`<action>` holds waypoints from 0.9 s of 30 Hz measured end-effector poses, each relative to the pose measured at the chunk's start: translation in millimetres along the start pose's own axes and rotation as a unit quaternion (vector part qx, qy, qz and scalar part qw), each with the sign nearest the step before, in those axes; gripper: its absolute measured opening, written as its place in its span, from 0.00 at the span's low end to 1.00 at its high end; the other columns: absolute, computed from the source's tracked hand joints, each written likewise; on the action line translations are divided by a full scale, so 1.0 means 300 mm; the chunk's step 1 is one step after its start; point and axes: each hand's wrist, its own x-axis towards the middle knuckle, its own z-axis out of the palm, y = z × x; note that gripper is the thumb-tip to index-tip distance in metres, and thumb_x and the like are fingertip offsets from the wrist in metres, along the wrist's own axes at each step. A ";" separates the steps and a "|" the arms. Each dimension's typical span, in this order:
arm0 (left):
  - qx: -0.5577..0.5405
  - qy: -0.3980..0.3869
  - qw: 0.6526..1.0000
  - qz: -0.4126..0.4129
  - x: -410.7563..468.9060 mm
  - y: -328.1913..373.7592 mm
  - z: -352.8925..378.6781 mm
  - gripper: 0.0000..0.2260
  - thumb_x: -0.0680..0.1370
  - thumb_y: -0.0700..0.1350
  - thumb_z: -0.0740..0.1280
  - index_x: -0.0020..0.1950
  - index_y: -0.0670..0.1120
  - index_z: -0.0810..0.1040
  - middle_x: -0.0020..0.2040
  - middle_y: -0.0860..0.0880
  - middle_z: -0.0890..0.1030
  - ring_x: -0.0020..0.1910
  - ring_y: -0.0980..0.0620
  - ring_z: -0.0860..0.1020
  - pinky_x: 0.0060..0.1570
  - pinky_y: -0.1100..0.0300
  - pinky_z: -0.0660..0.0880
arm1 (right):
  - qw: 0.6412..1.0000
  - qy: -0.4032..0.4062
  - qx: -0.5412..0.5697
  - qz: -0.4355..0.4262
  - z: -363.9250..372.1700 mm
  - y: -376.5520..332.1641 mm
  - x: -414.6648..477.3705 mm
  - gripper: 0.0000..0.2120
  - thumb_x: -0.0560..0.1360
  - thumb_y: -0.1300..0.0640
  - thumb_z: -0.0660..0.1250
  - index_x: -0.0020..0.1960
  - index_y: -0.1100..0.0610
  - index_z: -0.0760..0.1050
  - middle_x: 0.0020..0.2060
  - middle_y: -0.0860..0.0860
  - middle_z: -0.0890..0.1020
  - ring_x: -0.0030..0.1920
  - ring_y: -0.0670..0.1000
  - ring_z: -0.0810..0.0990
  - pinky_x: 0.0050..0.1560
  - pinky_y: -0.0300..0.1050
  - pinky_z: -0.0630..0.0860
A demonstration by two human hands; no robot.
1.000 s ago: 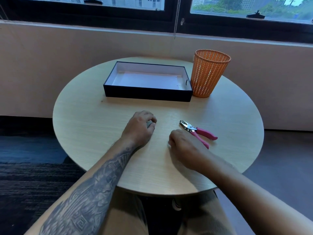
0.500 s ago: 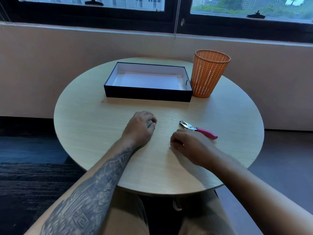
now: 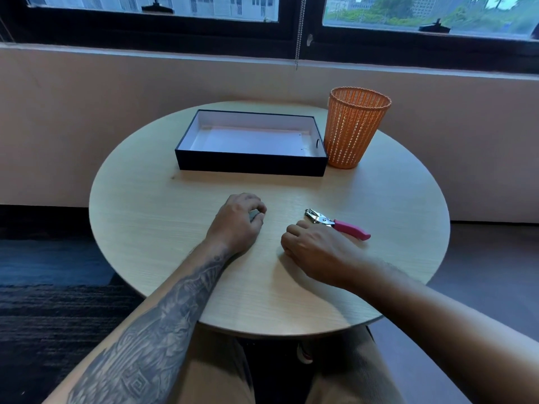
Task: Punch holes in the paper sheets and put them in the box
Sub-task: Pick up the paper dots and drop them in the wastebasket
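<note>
Now the left hand (image 3: 236, 221) rests on the round tabletop (image 3: 151, 205), fingers curled shut around a small grey thing I cannot identify. Just beside the right hand (image 3: 316, 252), whose fingers are loosely curled and hold nothing, lies the pink-handled hole punch (image 3: 335, 223). Beyond both hands sits the open box (image 3: 250, 166) with white paper sheets (image 3: 248, 141) inside, an orange basket (image 3: 354, 126) touching its right end.

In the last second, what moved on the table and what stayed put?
The right hand slid right, onto the hole punch, covering its lower pink handle; no grip visible. The left hand stayed curled over something grey. Punch, box and orange basket haven't moved.
</note>
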 end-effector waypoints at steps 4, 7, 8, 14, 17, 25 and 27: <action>-0.002 -0.005 1.000 -0.007 -0.003 -0.003 -0.001 0.06 0.77 0.45 0.67 0.50 0.51 0.82 0.56 0.56 0.80 0.60 0.54 0.73 0.61 0.55 0.72 | 0.996 0.014 0.064 0.065 0.010 -0.004 -0.015 0.10 0.81 0.51 0.54 0.46 0.52 0.71 0.42 0.48 0.77 0.43 0.51 0.73 0.47 0.47 0.69; -0.005 -0.007 1.000 -0.010 0.000 -0.004 -0.001 0.06 0.77 0.45 0.67 0.51 0.51 0.82 0.57 0.55 0.80 0.61 0.54 0.73 0.62 0.57 0.71 | 0.972 0.059 0.171 0.147 -0.008 0.022 -0.032 0.07 0.81 0.53 0.56 0.45 0.48 0.67 0.39 0.44 0.74 0.40 0.48 0.72 0.46 0.46 0.66; -0.006 -0.008 1.000 -0.011 0.001 -0.002 -0.003 0.06 0.77 0.45 0.67 0.51 0.51 0.82 0.57 0.55 0.80 0.61 0.54 0.73 0.62 0.57 0.71 | 0.965 0.079 0.189 0.164 -0.017 0.032 -0.038 0.07 0.82 0.54 0.57 0.44 0.48 0.67 0.38 0.43 0.74 0.40 0.48 0.72 0.45 0.46 0.68; -0.041 0.003 0.999 -0.008 0.011 0.012 -0.013 0.06 0.78 0.45 0.67 0.52 0.52 0.82 0.55 0.56 0.80 0.58 0.55 0.75 0.59 0.56 0.74 | 0.928 0.133 0.269 0.221 -0.095 0.127 -0.038 0.07 0.83 0.58 0.61 0.46 0.52 0.70 0.37 0.42 0.75 0.38 0.40 0.73 0.38 0.36 0.66; -0.067 0.019 0.998 -0.008 0.065 0.047 -0.044 0.07 0.77 0.43 0.68 0.51 0.51 0.84 0.52 0.54 0.83 0.51 0.55 0.80 0.52 0.57 0.77 | 0.937 0.134 0.254 0.200 -0.121 0.169 -0.016 0.07 0.83 0.58 0.61 0.46 0.54 0.70 0.37 0.42 0.73 0.38 0.40 0.72 0.39 0.34 0.66; -0.053 0.021 0.995 0.080 0.415 0.299 -0.105 0.06 0.78 0.45 0.67 0.53 0.51 0.83 0.46 0.56 0.82 0.36 0.66 0.77 0.42 0.63 0.74 | 0.920 0.215 0.225 0.239 -0.306 0.465 0.114 0.07 0.83 0.57 0.60 0.48 0.58 0.72 0.37 0.47 0.74 0.35 0.44 0.71 0.35 0.38 0.67; -0.035 0.019 0.994 0.105 0.529 0.367 -0.104 0.06 0.78 0.46 0.67 0.51 0.51 0.83 0.45 0.57 0.81 0.39 0.62 0.79 0.44 0.59 0.77 | 0.912 0.229 0.209 0.268 -0.365 0.570 0.151 0.07 0.83 0.55 0.60 0.49 0.57 0.72 0.37 0.47 0.74 0.34 0.46 0.72 0.35 0.42 0.69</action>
